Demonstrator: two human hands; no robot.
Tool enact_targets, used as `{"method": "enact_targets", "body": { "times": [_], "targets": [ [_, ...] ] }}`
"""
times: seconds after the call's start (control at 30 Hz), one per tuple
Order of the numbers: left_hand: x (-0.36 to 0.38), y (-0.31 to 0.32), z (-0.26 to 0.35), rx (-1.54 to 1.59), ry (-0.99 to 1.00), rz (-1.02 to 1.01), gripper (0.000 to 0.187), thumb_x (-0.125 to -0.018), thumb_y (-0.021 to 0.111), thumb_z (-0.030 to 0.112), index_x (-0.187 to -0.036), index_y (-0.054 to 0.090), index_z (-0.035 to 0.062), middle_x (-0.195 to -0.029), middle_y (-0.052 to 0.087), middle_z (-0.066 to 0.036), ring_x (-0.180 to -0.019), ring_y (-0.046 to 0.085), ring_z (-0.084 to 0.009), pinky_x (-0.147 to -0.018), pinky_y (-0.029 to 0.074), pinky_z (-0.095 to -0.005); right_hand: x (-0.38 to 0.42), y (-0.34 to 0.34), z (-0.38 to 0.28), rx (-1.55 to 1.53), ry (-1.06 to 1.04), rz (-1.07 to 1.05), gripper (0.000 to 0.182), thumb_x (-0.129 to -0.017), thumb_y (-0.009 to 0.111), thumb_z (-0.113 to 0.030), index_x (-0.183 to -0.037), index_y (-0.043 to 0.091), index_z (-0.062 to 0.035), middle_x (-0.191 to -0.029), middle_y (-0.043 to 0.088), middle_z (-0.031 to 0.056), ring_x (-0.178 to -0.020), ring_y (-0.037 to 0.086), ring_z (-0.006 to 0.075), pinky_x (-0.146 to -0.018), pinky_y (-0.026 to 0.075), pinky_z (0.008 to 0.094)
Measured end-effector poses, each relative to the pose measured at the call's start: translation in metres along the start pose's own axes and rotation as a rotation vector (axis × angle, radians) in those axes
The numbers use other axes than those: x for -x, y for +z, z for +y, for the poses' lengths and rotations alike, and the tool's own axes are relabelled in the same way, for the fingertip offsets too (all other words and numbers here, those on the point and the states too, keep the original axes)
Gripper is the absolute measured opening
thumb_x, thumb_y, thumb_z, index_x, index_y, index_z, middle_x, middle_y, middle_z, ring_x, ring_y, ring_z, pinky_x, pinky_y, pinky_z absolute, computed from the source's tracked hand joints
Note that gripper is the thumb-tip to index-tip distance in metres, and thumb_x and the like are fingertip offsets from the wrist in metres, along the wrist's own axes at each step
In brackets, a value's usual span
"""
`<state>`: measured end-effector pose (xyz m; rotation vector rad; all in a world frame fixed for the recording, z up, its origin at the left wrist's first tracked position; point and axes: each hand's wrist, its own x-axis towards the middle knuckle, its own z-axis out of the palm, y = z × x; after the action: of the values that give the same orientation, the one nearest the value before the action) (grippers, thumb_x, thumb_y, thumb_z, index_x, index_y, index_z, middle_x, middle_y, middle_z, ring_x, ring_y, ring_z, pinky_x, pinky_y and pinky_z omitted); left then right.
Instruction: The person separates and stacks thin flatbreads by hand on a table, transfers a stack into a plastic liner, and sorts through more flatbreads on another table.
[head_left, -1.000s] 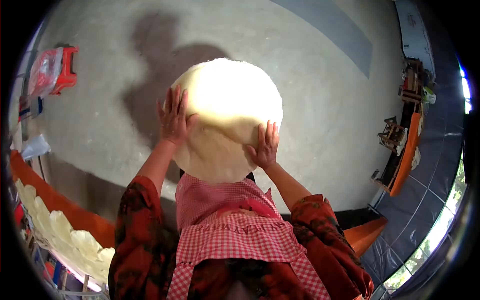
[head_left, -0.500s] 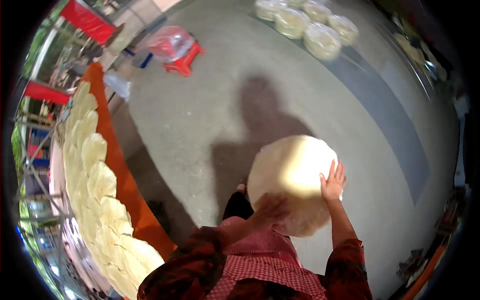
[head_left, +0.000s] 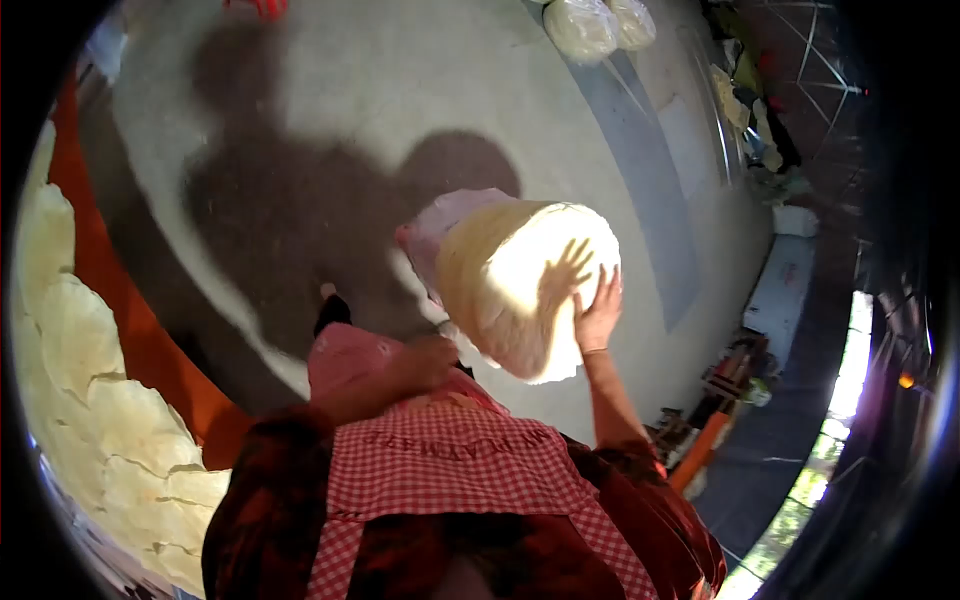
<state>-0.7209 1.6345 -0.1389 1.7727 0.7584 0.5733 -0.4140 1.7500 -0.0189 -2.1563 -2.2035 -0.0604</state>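
A thick, pale, round stack (head_left: 500,280) leans on its side at the centre, its broad face lit brightly. Pinkish, thin plastic (head_left: 445,220) lies around its far left end. My right hand (head_left: 599,312) rests on the right edge of the pale face, fingers spread, and casts a hand-shaped shadow on it. In dim light, my left hand (head_left: 428,362) is in front of the apron, left of the stack's lower edge; its fingers are too dark to make out.
Overlapping pale sheets (head_left: 150,430) lie along the left beside an orange edge (head_left: 150,340). Wrapped pale bundles (head_left: 580,30) stand on the floor at the top. Wooden pieces and an orange bar (head_left: 700,450) are at lower right. A red stool's edge (head_left: 262,8) shows at top left.
The view has shifted to the right. The stack is tilted so its thick side and the pinkish plastic show. My left hand has come off the stack's face; my right hand remains on its edge.
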Motion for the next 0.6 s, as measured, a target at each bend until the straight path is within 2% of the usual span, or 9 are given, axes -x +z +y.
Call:
{"method": "enact_targets", "body": {
  "times": [0.03,0.1,0.13,0.17,0.33,0.43,0.47,0.5,0.6],
  "targets": [
    [0.032,-0.026,-0.003,0.065,-0.164,0.099,0.025,-0.080,0.056,0.022,-0.091,0.062,0.0007,-0.097,0.062,-0.021,-0.091,0.059,-0.0366,-0.083,0.045,-0.0476,0.010,0.009,-0.027,-0.064,-0.008,-0.059,0.075,-0.080,0.069,-0.035,-0.142,0.034,-0.0086,-0.148,0.025,0.0245,-0.133,0.032,0.0409,-0.100,0.035,0.0496],
    [0.080,-0.072,-0.037,-0.035,-0.338,-0.094,0.030,-0.084,0.057,0.024,-0.099,0.062,-0.0009,-0.105,0.061,-0.021,-0.097,0.059,-0.0361,-0.085,0.046,-0.0447,0.028,0.034,-0.081,-0.168,0.071,-0.200,0.083,-0.078,0.070,-0.043,-0.143,0.032,-0.0082,-0.147,0.026,0.0246,-0.129,0.037,0.0415,-0.103,0.037,0.0496],
    [0.093,-0.107,-0.027,-0.065,-0.492,-0.139,0.029,-0.084,0.057,0.023,-0.099,0.062,-0.0009,-0.105,0.061,-0.021,-0.098,0.058,-0.0371,-0.085,0.046,-0.0446,0.040,0.057,-0.095,-0.192,0.193,-0.338,0.088,-0.079,0.068,-0.048,-0.146,0.026,-0.0090,-0.148,0.024,0.0240,-0.133,0.032,0.0415,-0.108,0.032,0.0480],
    [0.106,-0.146,-0.018,-0.107,-0.644,-0.184,0.028,-0.084,0.056,0.022,-0.098,0.062,-0.0010,-0.105,0.061,-0.021,-0.099,0.058,-0.0381,-0.086,0.046,-0.0444,0.045,0.086,-0.095,0.017,0.032,-0.560,0.092,-0.080,0.065,-0.052,-0.147,0.020,-0.0085,-0.149,0.021,0.0242,-0.136,0.025,0.0416,-0.110,0.028,0.0461],
    [0.188,-0.187,-0.048,-0.014,-0.818,0.196,0.030,-0.087,0.056,0.022,-0.108,0.063,0.0022,-0.109,0.062,-0.019,-0.100,0.058,-0.0358,-0.089,0.046,-0.0419,0.032,0.060,-0.135,-0.095,0.461,-0.611,0.101,-0.075,0.066,-0.053,-0.148,0.014,-0.0051,-0.149,0.019,0.0241,-0.137,0.022,0.0404,-0.111,0.027,0.0430],
    [0.210,-0.193,-0.081,0.003,-0.796,0.321,0.034,-0.089,0.055,0.025,-0.115,0.059,0.0039,-0.114,0.060,-0.016,-0.104,0.057,-0.0329,-0.091,0.046,-0.0408,0.025,0.066,-0.123,-0.149,0.402,-0.664,0.089,-0.077,0.065,-0.049,-0.145,0.027,-0.0055,-0.148,0.025,0.0222,-0.134,0.030,0.0374,-0.109,0.029,0.0426],
    [0.212,-0.205,-0.088,0.026,-0.780,0.335,0.036,-0.090,0.054,0.027,-0.118,0.058,0.0043,-0.116,0.059,-0.015,-0.106,0.057,-0.0318,-0.092,0.046,-0.0405,0.050,0.120,-0.051,-0.056,-0.038,-0.616,0.053,-0.087,0.055,-0.047,-0.119,0.059,-0.0056,-0.109,0.060,0.0197,-0.114,0.049,0.0392,-0.097,0.036,0.0476],
    [0.216,-0.215,-0.095,0.085,-0.750,0.343,0.038,-0.091,0.054,0.028,-0.121,0.056,0.0048,-0.119,0.058,-0.014,-0.107,0.056,-0.0308,-0.092,0.045,-0.0403,0.045,0.119,-0.058,-0.133,-0.180,-0.561,0.043,-0.093,0.047,-0.042,-0.098,0.070,-0.0063,-0.086,0.065,0.0157,-0.103,0.055,0.0366,-0.092,0.037,0.0492],
    [0.223,-0.225,-0.152,0.590,-0.587,0.430,0.043,-0.094,0.052,0.032,-0.129,0.051,0.0061,-0.126,0.056,-0.012,-0.112,0.055,-0.0275,-0.095,0.045,-0.0396,0.001,0.097,-0.138,-0.352,-0.076,-0.777,0.040,-0.093,0.045,-0.040,-0.098,0.069,-0.0081,-0.085,0.067,0.0121,-0.088,0.061,0.0311,-0.085,0.042,0.0463]
  ]
}}
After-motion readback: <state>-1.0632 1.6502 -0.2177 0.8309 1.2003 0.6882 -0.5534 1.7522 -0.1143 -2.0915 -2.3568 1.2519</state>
